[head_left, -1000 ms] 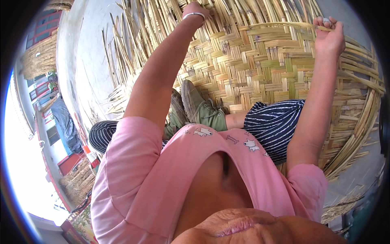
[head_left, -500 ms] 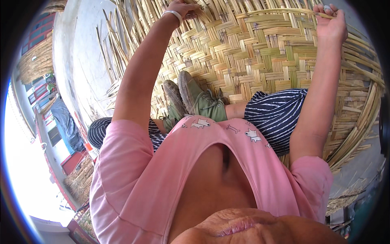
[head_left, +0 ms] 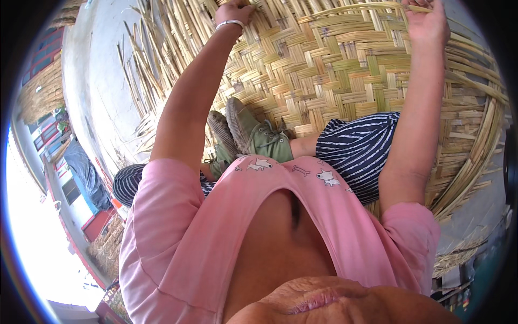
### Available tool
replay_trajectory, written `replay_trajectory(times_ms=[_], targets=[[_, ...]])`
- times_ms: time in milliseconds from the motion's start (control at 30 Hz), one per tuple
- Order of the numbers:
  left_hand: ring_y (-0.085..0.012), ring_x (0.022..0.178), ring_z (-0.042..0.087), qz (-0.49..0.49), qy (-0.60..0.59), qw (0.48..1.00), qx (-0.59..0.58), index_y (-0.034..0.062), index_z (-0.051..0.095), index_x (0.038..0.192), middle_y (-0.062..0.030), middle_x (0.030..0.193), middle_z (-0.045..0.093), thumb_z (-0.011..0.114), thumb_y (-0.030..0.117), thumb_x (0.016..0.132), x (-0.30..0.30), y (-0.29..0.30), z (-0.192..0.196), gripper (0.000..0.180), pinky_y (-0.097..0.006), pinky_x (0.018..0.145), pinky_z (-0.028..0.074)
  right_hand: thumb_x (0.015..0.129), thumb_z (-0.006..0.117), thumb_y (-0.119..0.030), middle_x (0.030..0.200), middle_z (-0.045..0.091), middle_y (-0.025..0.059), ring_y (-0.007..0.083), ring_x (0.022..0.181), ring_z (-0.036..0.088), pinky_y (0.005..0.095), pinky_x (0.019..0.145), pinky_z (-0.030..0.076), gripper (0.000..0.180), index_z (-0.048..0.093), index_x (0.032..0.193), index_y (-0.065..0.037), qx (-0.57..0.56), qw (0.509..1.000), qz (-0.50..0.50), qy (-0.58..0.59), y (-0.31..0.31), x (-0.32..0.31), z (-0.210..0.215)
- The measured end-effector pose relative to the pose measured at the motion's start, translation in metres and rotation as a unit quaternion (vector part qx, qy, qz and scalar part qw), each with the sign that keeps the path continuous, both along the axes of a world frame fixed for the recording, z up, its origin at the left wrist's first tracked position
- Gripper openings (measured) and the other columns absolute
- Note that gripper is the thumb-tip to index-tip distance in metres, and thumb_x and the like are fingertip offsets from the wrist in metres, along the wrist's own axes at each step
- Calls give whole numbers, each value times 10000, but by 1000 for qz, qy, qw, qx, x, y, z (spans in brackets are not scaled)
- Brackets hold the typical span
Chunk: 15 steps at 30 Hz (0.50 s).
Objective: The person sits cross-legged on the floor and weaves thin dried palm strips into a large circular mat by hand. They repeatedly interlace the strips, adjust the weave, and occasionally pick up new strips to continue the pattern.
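Note:
A large woven bamboo mat [head_left: 334, 75] with upturned edges spreads under me; I sit on it with olive green shoes [head_left: 253, 132] and striped trousers. My left hand [head_left: 237, 9], wearing a silver bangle at the wrist, presses on the weave at the top of the view. My right hand [head_left: 426, 21] is raised at the top right, its fingers pinched on a thin bamboo strip [head_left: 418, 8] of the mat's rim. Both hands are partly cut off by the view's edge.
Loose bamboo strips [head_left: 156, 65] stick out from the mat's left edge over a pale concrete floor [head_left: 102, 81]. Bundled strips curve along the right rim [head_left: 475, 151]. Buildings and a stack of straw-coloured material [head_left: 40, 94] lie far left.
Both arms have stretched farther up and away from my body; the left hand slid rightward along the weave, and the right hand rose toward the rim.

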State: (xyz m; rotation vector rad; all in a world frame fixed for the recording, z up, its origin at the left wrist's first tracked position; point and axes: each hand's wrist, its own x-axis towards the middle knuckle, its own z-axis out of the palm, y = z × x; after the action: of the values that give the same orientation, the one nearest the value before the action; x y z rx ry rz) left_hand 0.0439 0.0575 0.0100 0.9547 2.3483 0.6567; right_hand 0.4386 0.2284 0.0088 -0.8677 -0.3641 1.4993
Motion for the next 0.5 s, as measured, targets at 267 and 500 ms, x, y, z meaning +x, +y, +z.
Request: replay_trajectory(times_ms=[267, 500], targets=[[-195, 729, 724, -149, 85, 943, 284, -22, 687, 1119, -155, 905, 749, 731, 174, 939, 60, 2, -28, 270, -330, 661, 582, 973, 648, -192, 856, 667, 80, 216, 740, 647, 359, 632, 543, 123, 611, 1004, -80, -22, 998, -28, 48, 7, 5, -16], [-206, 980, 734, -395, -23, 917, 54, 98, 756, 1216, -87, 1086, 776, 737, 354, 949, 126, 38, 32, 371, -343, 912, 569, 964, 633, -159, 859, 667, 82, 210, 716, 649, 362, 613, 550, 96, 591, 993, -78, 11, 998, -66, -5, -12, -4, 21]])
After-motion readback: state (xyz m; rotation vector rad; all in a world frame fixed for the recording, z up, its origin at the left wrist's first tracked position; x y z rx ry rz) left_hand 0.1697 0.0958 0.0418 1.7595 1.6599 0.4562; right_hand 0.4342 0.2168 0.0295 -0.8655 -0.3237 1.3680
